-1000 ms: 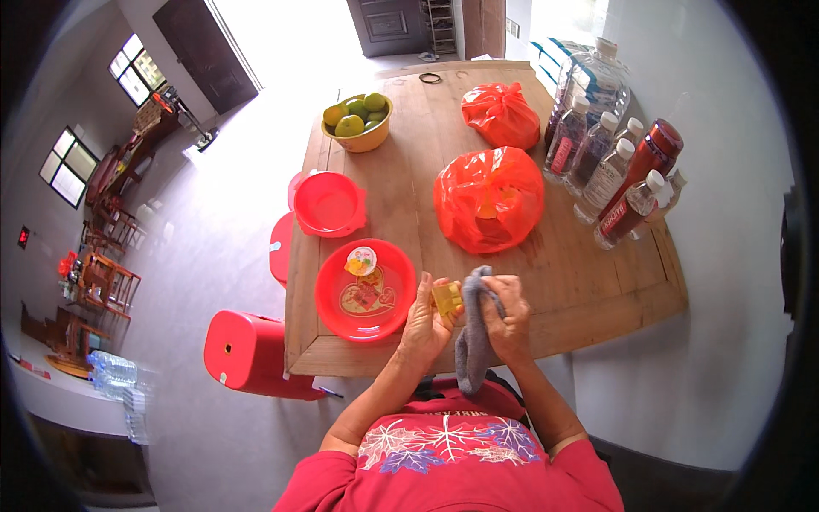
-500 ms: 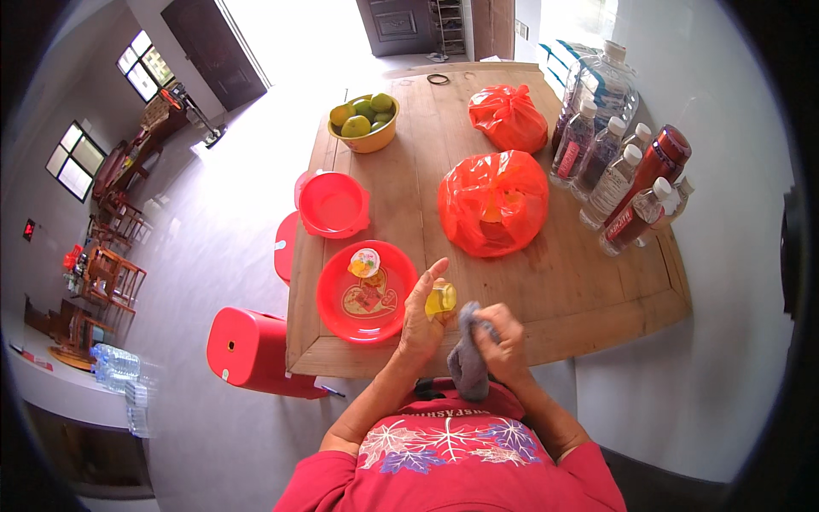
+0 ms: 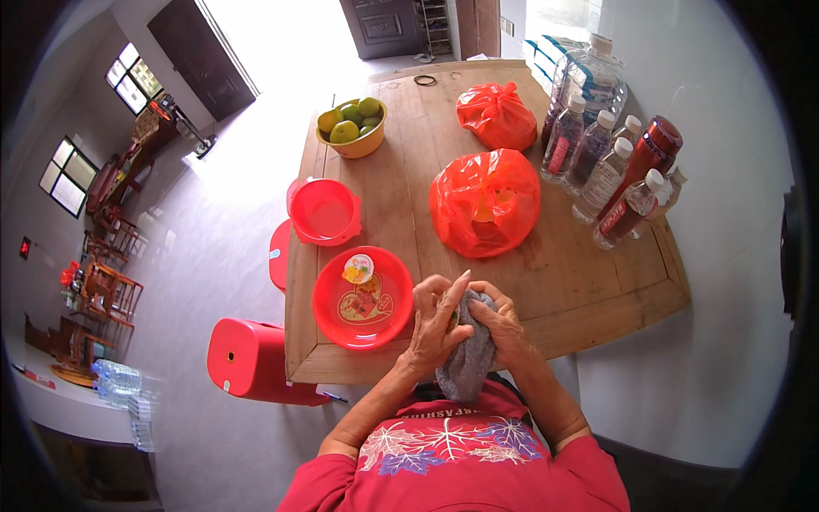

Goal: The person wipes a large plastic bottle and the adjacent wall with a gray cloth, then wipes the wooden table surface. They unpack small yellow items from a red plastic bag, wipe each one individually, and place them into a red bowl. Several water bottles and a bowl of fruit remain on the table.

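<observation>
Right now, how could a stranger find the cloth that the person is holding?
Start at the wooden table and go to its near edge, beside the red plate. There the left hand and right hand hold a grey cloth; it is the only grey, soft thing there.

The grey cloth [image 3: 467, 358] looks soft, matt and slightly fuzzy, bunched in the grip of both hands. The worktop [image 3: 589, 290] is bare wood, planked, with visible grain and a dull finish. The red plate [image 3: 328, 311] and red lidded bowl [image 3: 324, 210] are smooth glossy plastic. The two red bags [image 3: 485, 201] are thin crinkled plastic with a sheen. The bottles [image 3: 604, 175] are clear shiny plastic. The red stool [image 3: 247, 358] is smooth moulded plastic
</observation>
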`<state>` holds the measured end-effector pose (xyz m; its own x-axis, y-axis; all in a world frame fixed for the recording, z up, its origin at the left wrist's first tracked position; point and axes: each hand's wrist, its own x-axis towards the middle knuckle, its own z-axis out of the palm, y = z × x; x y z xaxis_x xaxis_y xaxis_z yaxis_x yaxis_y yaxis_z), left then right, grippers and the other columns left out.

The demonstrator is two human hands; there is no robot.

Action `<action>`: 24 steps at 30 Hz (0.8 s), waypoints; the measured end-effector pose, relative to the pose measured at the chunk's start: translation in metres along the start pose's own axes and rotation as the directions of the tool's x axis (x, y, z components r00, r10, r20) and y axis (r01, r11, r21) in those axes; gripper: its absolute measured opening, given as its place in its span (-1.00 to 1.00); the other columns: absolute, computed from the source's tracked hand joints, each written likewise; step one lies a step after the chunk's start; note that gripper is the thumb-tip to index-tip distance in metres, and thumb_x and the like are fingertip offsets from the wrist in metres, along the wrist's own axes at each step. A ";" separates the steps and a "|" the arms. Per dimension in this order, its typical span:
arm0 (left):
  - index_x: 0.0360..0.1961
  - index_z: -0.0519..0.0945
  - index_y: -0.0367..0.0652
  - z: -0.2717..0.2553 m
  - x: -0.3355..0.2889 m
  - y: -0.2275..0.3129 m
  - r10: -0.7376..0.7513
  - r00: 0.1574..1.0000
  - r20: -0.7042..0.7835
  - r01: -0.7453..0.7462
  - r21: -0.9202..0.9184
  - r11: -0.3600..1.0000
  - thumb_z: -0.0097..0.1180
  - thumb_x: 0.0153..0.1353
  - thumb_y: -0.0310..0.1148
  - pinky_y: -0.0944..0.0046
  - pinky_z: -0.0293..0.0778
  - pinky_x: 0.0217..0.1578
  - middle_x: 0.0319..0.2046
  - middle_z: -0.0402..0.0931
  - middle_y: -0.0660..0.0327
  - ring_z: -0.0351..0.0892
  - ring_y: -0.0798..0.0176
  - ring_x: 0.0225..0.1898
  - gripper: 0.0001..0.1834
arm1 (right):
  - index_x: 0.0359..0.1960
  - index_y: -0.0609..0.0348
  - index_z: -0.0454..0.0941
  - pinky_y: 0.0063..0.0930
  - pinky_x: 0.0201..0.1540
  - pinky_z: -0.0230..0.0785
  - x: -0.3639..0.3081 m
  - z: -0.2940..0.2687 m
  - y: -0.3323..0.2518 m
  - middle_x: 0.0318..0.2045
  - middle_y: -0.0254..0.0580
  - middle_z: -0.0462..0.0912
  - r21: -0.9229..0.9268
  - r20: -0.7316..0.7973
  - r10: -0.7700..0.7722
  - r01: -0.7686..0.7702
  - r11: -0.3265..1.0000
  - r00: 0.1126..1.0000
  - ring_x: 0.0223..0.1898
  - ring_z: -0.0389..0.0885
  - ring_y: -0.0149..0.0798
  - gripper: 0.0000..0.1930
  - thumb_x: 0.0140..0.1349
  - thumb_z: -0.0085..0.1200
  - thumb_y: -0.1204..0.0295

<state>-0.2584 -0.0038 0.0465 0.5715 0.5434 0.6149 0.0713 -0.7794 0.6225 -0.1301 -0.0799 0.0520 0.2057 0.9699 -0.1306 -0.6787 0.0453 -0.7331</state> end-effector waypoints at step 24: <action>0.39 0.02 -0.32 0.010 -0.012 0.010 -0.240 0.960 0.144 0.254 -0.095 0.962 -0.01 0.17 -0.37 0.09 0.23 0.11 0.01 0.15 -0.08 0.23 -0.05 0.04 -0.23 | -0.17 0.23 0.47 -0.65 -0.35 0.38 0.009 0.005 0.002 -0.41 -0.42 0.52 -0.525 -0.150 -0.361 0.236 0.818 0.920 -0.40 0.44 -0.60 -0.83 0.20 0.10 0.59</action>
<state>-0.2560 -0.0213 0.0403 0.6492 0.6637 0.3716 0.1364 -0.5822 0.8015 -0.1329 -0.0697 0.0525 0.5399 0.8405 0.0446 -0.1368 0.1399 -0.9807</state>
